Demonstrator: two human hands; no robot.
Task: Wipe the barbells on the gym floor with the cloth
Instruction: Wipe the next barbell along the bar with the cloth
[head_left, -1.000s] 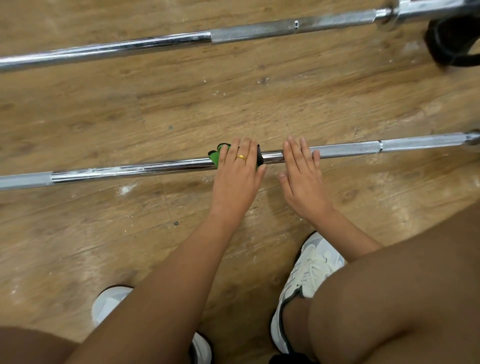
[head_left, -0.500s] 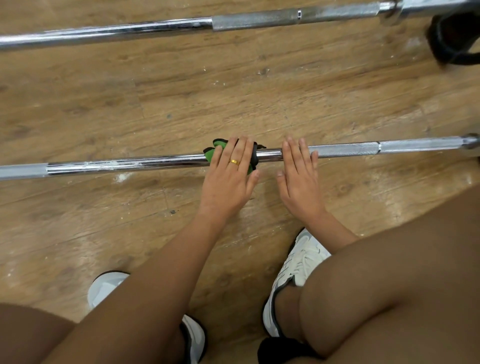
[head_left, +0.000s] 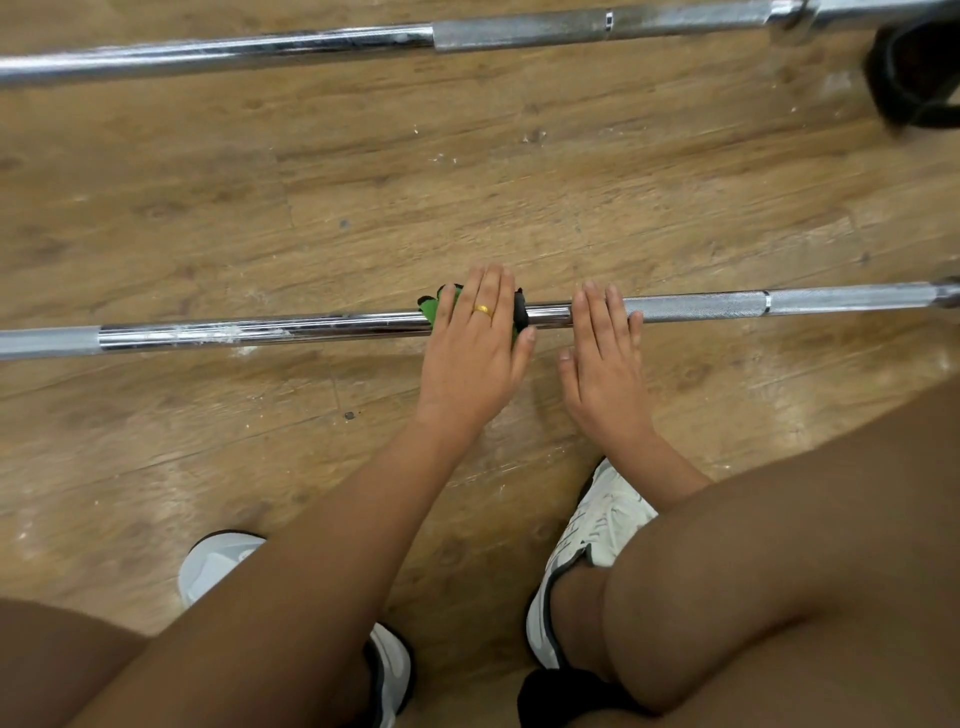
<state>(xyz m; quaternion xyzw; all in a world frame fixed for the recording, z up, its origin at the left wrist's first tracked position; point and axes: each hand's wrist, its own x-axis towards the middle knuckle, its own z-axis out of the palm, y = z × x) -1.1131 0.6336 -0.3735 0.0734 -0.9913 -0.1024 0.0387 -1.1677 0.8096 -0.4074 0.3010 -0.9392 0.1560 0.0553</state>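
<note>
Fingers (head_left: 491, 291) of the left hand (head_left: 470, 364), straight, press the cloth (head_left: 441, 306) on the mid-frame barbell (head_left: 311, 326) in mid-wipe; those of the right hand (head_left: 605, 364) lie flat, steadying; next, probably a slide toward the white smears (head_left: 223, 332) at frame left.

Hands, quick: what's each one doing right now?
Left hand: open, pressing the green cloth onto the near barbell.
Right hand: open, flat on the same bar.

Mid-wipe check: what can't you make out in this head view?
1. Cloth: mostly under the left hand, so its size and how it wraps the near bar are unknown.
2. Near bar's underside: faces the floor, hidden.
3. Bar stretch under the right hand: covered.
4. Far bar: both ends cut off by the frame edges.
5. Dark object, top right: cut off by the right edge, so I cannot identify it.
</note>
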